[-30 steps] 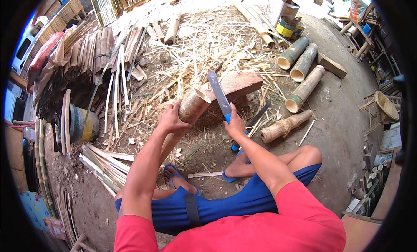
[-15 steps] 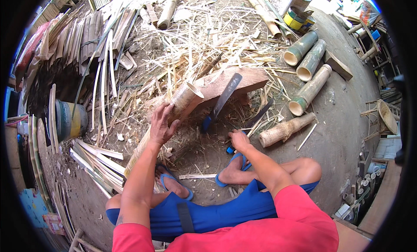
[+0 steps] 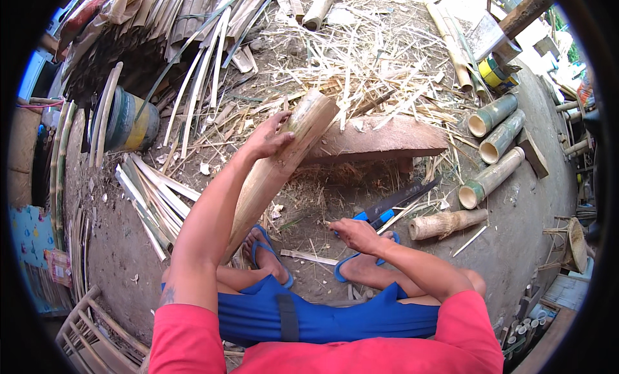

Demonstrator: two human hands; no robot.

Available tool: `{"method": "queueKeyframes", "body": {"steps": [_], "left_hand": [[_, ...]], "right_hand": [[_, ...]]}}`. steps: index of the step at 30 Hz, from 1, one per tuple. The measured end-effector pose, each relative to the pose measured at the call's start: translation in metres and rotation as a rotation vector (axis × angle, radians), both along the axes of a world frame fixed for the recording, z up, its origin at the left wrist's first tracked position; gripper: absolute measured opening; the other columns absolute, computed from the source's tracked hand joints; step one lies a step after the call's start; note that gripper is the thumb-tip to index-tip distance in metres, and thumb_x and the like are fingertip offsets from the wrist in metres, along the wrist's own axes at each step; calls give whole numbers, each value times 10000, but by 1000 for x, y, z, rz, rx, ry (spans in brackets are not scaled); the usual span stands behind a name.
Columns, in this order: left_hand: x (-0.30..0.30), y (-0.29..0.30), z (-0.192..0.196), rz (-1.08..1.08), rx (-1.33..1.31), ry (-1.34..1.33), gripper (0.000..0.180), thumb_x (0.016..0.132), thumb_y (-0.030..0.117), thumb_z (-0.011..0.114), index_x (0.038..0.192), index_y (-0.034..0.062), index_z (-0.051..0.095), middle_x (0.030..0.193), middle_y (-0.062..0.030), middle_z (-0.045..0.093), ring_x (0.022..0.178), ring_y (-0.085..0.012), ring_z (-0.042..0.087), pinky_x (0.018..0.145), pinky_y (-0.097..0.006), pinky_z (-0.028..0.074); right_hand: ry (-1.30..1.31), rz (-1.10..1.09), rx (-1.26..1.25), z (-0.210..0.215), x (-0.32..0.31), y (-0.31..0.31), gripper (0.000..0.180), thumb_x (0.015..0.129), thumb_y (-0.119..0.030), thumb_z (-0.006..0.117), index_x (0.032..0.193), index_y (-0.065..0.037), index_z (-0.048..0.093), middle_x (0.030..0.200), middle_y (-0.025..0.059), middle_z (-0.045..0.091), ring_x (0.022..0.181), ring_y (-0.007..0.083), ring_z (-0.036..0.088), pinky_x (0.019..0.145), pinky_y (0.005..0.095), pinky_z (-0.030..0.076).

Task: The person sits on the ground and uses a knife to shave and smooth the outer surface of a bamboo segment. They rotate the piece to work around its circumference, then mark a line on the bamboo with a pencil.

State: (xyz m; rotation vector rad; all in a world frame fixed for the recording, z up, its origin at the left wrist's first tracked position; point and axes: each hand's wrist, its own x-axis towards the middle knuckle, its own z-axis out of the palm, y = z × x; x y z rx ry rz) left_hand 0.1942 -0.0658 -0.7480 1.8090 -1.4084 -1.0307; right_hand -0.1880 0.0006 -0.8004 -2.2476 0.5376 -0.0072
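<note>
My left hand (image 3: 271, 139) grips a long split bamboo piece (image 3: 277, 168) near its upper end. The piece stands tilted, its foot by my left sandal (image 3: 271, 251) and its top leaning toward a wooden chopping block (image 3: 387, 139). My right hand (image 3: 354, 235) is low over my right foot, fingers loosely curled and holding nothing. A blue-handled knife (image 3: 393, 206) lies on the ground just beyond that hand, its dark blade pointing up and right. I sit with legs bent, in blue shorts.
Several cut bamboo tubes (image 3: 493, 142) lie at the right, one more (image 3: 445, 222) near the knife. Split strips (image 3: 148, 200) are piled at the left beside a blue and yellow drum (image 3: 129, 119). Shavings (image 3: 361, 58) cover the ground behind the block.
The knife left my right hand and now lies on the ground. My right hand dropped toward my foot. My left hand stood the bamboo piece up more steeply off the block.
</note>
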Motion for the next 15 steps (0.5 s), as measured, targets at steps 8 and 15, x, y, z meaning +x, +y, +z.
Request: {"method": "queueKeyframes", "body": {"steps": [8,15], "left_hand": [[-36,35,-21,106,28,-368,1146,788,565,828,1665,163,209,1453,-258,540,1326,-457,551,1130,-524,462],[1,100,-31,-200,79,-235,1190,714,587,832,1635,70,284,1483,-263,504,1349,-443,528,1160,-508,432]], "right_hand": [[-460,-445,-9,93,61,-103,161,975,-91,735,1121,-54,679,890,66,729,778,107,649,717,286,526],[-521,-461,212,93,76,-111,97,987,-77,645,1049,-30,703,875,107,718,721,165,688,692,308,550]]}}
